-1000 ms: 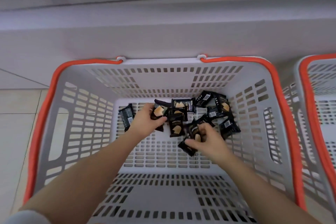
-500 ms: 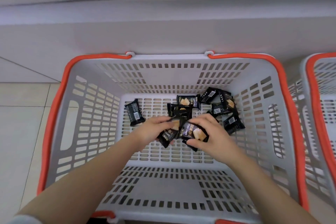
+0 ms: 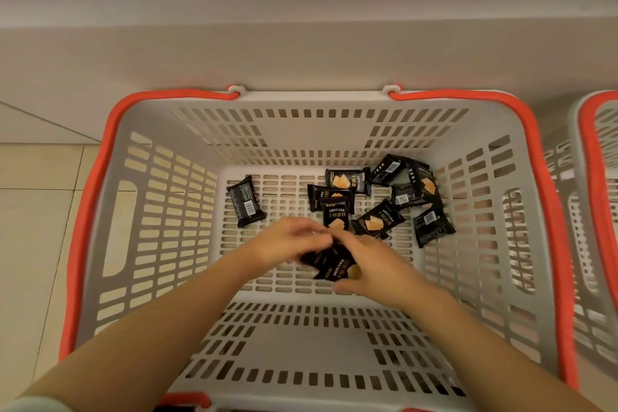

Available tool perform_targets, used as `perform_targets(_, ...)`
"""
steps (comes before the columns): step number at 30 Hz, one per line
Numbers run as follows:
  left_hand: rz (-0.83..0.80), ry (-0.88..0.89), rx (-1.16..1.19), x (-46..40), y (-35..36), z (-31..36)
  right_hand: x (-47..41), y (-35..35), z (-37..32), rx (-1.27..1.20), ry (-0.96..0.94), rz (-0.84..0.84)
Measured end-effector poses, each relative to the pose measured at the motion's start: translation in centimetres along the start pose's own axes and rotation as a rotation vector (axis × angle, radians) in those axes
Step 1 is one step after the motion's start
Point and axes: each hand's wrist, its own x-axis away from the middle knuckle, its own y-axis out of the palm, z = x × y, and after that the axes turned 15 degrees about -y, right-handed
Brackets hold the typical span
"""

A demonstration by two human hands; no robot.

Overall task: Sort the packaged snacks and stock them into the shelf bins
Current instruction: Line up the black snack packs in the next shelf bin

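In the head view, both hands have drawn back toward the person since a second ago, when each was still picking among the scattered packets farther out. The left hand (image 3: 294, 241) and right hand (image 3: 374, 264) now meet over the basket floor, fingers curled around a small bunch of black snack packets (image 3: 337, 266) held between them; the left one is motion-blurred, so exactly how its fingers lie I cannot tell. The gathering has gone from two separate grabs to one shared handful, which suggests a batch is nearly ready to lift toward the shelf. Just beyond the fingertips lie more loose packets (image 3: 381, 219), with a cluster farther out to the right of the right hand, and a single packet (image 3: 245, 201) sits apart, out beyond the left hand. All remain inside the grey basket (image 3: 160, 244); no shelf bin is stocked yet.
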Motion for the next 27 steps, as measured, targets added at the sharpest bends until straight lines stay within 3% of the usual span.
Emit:
perform_targets(2, 0.108, -0.038, 0.323, -0.5, -0.8, -0.7, -0.4, 0.0, 0.7, -0.115, 0.084, -0.002)
perform_targets(3, 0.26, -0.058, 0.394, -1.0, -1.3, -1.2, -0.7, -0.1, 1.1, -0.22, 0.132, 0.011)
perform_targets(6, 0.816, -0.174, 0.22, -2.8, -3.5, -3.2, -1.4, -0.4, 1.9, -0.533, 0.223, 0.132)
perform_targets(9, 0.977, -0.346, 0.133, -4.7, -5.9, -5.2, -1.8, -0.4, 2.5, -0.74, 0.333, 0.214)
perform_targets(14, 0.951, -0.446, 0.129, -6.9, -6.3, -4.9, -2.0, 0.6, 3.4, -0.966, 0.515, 0.204)
perform_targets(18, 1.018, -0.464, 0.111, -7.3, -5.2, -3.7, -1.4, 0.9, 2.7, -1.022, 0.499, 0.245)
perform_targets(20, 0.996, -0.386, 0.176, -7.1, -4.2, -3.1, -1.0, 0.6, 2.1, -1.013, 0.46, 0.261)
perform_targets(23, 0.777, -0.209, 0.502, -5.7, -2.2, -2.1, -0.3, -0.4, 1.7, -0.908, 0.354, 0.283)
perform_targets(25, 0.497, -0.173, 0.77, -4.0, -1.4, -1.9, 0.2, -1.7, 1.3, -0.828, 0.289, 0.309)
perform_targets(27, 0.226, -0.156, 0.881, -2.5, -1.2, -2.2, 0.7, -2.8, 1.2, -0.657, 0.257, 0.312)
